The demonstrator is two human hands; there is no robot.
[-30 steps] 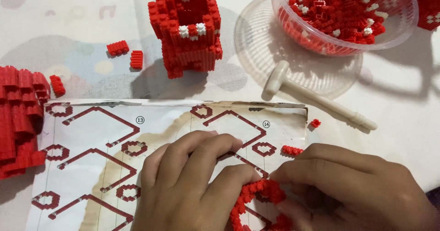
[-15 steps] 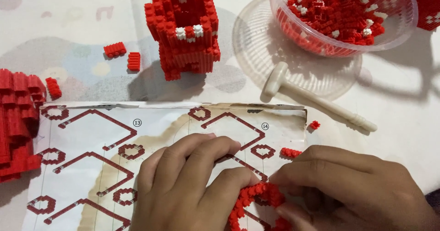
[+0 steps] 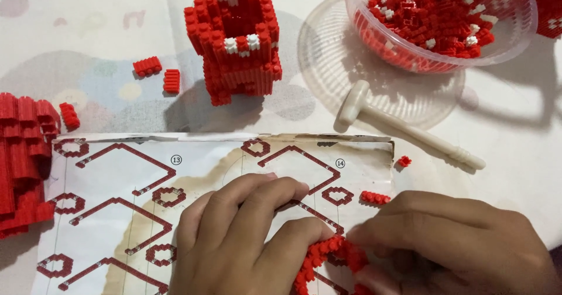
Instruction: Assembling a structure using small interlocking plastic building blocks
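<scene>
Both of my hands rest on a paper instruction sheet (image 3: 117, 172) at the bottom of the view. My left hand (image 3: 246, 230) and my right hand (image 3: 451, 242) together pinch a thin curved strip of small red bricks (image 3: 325, 254) that lies between them. The fingertips of both hands press on the strip, and my right hand hides its right end. Just above my right hand lies a short red brick piece (image 3: 374, 198), and a single red brick (image 3: 404, 161) sits by the sheet's right edge.
A hollow red-and-white brick tower (image 3: 234, 43) stands at the top centre. A clear plastic bowl (image 3: 515, 37) of loose red and white bricks stands top right on its clear lid (image 3: 328, 60). A small white mallet (image 3: 410, 134) lies below it. A red brick block (image 3: 20, 160) is at the left; loose red pieces (image 3: 146, 66) lie nearby.
The view has shifted slightly. My hands stay on the red strip with only small finger movements; nothing was picked up or let go.
</scene>
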